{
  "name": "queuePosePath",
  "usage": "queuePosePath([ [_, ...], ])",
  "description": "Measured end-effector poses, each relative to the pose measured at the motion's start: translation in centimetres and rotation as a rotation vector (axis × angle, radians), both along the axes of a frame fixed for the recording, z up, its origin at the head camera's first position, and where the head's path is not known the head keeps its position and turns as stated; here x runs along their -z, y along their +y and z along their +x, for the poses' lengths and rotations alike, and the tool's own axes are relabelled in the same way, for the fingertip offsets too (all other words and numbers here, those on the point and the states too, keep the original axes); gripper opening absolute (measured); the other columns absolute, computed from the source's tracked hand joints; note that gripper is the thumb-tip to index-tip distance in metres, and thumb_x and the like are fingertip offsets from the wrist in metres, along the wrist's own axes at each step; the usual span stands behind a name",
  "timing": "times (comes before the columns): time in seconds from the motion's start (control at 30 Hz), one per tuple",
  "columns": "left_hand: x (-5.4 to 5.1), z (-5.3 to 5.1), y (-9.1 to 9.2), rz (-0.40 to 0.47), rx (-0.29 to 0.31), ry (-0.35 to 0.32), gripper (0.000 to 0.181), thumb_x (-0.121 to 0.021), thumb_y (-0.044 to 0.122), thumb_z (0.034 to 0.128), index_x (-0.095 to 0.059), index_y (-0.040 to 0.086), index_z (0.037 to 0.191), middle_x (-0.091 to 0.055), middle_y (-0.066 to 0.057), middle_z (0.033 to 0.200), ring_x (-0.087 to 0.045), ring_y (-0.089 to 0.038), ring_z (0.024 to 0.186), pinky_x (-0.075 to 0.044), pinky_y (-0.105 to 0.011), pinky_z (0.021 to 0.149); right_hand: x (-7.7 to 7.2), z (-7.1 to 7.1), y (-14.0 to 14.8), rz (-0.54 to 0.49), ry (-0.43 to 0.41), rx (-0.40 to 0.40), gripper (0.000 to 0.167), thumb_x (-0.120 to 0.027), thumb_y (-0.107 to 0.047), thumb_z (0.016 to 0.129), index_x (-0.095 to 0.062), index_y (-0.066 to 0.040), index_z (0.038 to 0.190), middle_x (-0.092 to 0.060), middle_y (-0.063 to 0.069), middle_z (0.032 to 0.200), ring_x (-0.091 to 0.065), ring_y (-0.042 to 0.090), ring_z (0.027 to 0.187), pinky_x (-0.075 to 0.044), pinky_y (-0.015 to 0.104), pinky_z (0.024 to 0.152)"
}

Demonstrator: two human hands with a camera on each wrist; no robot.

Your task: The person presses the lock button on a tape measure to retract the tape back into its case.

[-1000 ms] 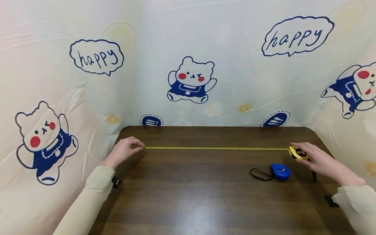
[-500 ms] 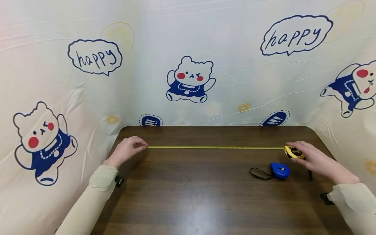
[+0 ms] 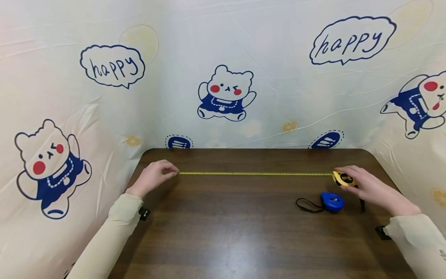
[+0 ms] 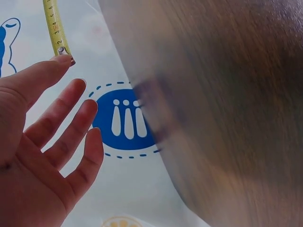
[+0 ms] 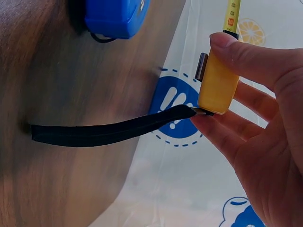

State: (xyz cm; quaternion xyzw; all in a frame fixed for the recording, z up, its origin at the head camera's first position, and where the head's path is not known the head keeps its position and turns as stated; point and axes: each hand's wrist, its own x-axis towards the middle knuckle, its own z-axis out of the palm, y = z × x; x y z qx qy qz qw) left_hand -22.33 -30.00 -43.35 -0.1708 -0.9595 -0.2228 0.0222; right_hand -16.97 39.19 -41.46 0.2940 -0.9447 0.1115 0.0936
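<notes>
My right hand [image 3: 371, 189] grips a yellow tape measure [image 3: 343, 178] with a black label, above the right part of the table. Its black wrist strap [image 5: 113, 130] hangs from the case, as the right wrist view shows. From the case a yellow tape blade [image 3: 254, 174] runs straight and taut to the left. My left hand [image 3: 153, 177] pinches the hooked end of the blade between thumb and forefinger. In the left wrist view the metal end hook [image 4: 71, 60] shows at the thumb tip, and the other fingers are spread.
A blue tape measure [image 3: 332, 202] with a black cord loop [image 3: 308, 206] lies on the brown wooden table [image 3: 223, 224], in front of the blade's right end. Behind and beside the table hangs a pale printed cloth [image 3: 278, 77] with bears and lettering.
Both hands have come closer together: the left moved right, the right moved left. The stretch of blade between them has become shorter. The blue tape measure stays in its place.
</notes>
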Motion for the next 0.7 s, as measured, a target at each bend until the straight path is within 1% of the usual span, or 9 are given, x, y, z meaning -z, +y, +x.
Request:
queuePosePath([
  [0.1, 0.0, 0.0, 0.2, 0.007, 0.007, 0.001, 0.010, -0.077, 0.014, 0.0956, -0.081, 0.015, 0.105, -0.075, -0.005, 0.108, -0.069, -0.029, 0.104, -0.054, -0.057, 0.092, 0.1, -0.2, -0.3, 0.001, 0.017, -0.015, 0.063, -0.091, -0.004, 0.075, -0.063, 0.003, 0.131, -0.067, 0.019, 0.120, -0.064, 0.037, 0.107, -0.050, 0.045, 0.087],
  [0.2, 0.1, 0.0, 0.5, 0.015, 0.013, 0.002, 0.010, -0.076, 0.014, 0.0958, -0.081, 0.015, 0.105, -0.075, -0.005, 0.108, -0.069, -0.028, 0.104, -0.054, -0.056, 0.093, 0.1, -0.3, -0.6, -0.009, 0.017, -0.033, 0.064, -0.091, -0.004, 0.075, -0.063, 0.004, 0.132, -0.067, 0.019, 0.120, -0.064, 0.037, 0.107, -0.050, 0.044, 0.087],
  [0.23, 0.1, -0.1, 0.5, 0.018, 0.015, 0.004, 0.010, -0.076, 0.014, 0.0958, -0.081, 0.015, 0.105, -0.075, -0.004, 0.108, -0.069, -0.028, 0.104, -0.054, -0.056, 0.093, 0.1, -0.4, -0.7, -0.010, 0.015, -0.038, 0.064, -0.091, -0.004, 0.075, -0.062, 0.004, 0.132, -0.067, 0.019, 0.120, -0.064, 0.038, 0.107, -0.050, 0.047, 0.086],
  [0.53, 0.5, -0.4, 1.3, 0.036, 0.034, 0.010, 0.010, -0.077, 0.016, 0.0958, -0.081, 0.016, 0.104, -0.075, -0.003, 0.108, -0.069, -0.026, 0.103, -0.055, -0.053, 0.092, 0.2, -0.7, -1.9, -0.021, -0.005, -0.050, 0.062, -0.090, -0.005, 0.077, -0.062, 0.005, 0.131, -0.067, 0.019, 0.119, -0.064, 0.037, 0.106, -0.051, 0.058, 0.086],
  [0.63, 0.5, -0.6, 1.6, 0.039, 0.039, 0.014, 0.010, -0.077, 0.016, 0.0955, -0.081, 0.016, 0.104, -0.075, -0.002, 0.108, -0.070, -0.026, 0.103, -0.055, -0.053, 0.093, 0.2, -0.7, -2.2, -0.021, -0.006, -0.052, 0.062, -0.090, -0.005, 0.077, -0.062, 0.005, 0.131, -0.067, 0.019, 0.119, -0.064, 0.037, 0.107, -0.051, 0.059, 0.087],
  [0.7, 0.5, -0.6, 1.8, 0.041, 0.038, 0.013, 0.010, -0.077, 0.016, 0.0955, -0.081, 0.016, 0.104, -0.075, -0.003, 0.109, -0.070, -0.026, 0.104, -0.055, -0.053, 0.093, 0.2, -0.8, -2.3, -0.021, 0.003, -0.059, 0.062, -0.090, -0.006, 0.077, -0.063, 0.005, 0.131, -0.068, 0.018, 0.119, -0.064, 0.037, 0.107, -0.051, 0.056, 0.087],
])
